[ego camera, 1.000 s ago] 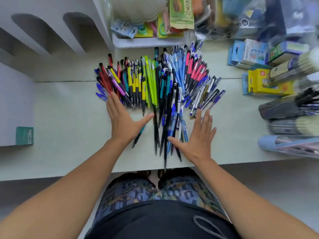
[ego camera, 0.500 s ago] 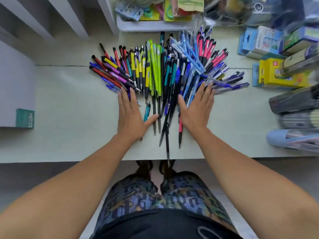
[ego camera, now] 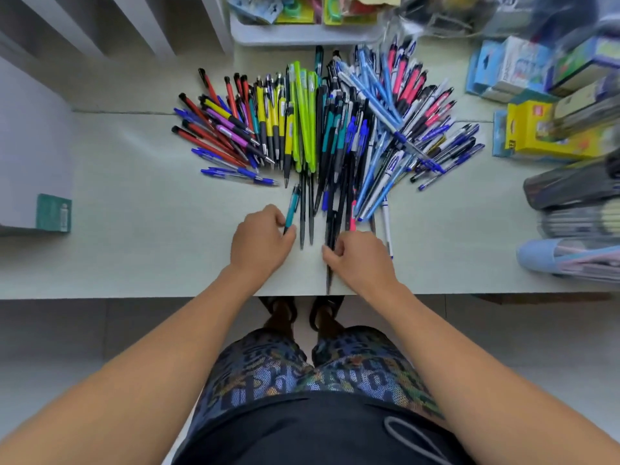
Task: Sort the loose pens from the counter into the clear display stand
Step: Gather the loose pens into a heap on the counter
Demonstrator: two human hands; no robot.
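Dozens of slim plastic pens (ego camera: 322, 129) fan out across the middle of the smooth pale bench (ego camera: 134, 246), and we have our left hand (ego camera: 260, 241) curled with its fingers pinching the near end of a teal pen (ego camera: 291, 209), while our right hand (ego camera: 360, 258) has its fingers closed around a bundle of black pens (ego camera: 333, 216) whose tips reach the front edge. Boxes, a yellow pack (ego camera: 543, 135) and blurred long cases crowd the right edge, and a white tray (ego camera: 302, 35) sits at the back. We see bare bench along the left side and front edge; we cannot pick out the clear stand.
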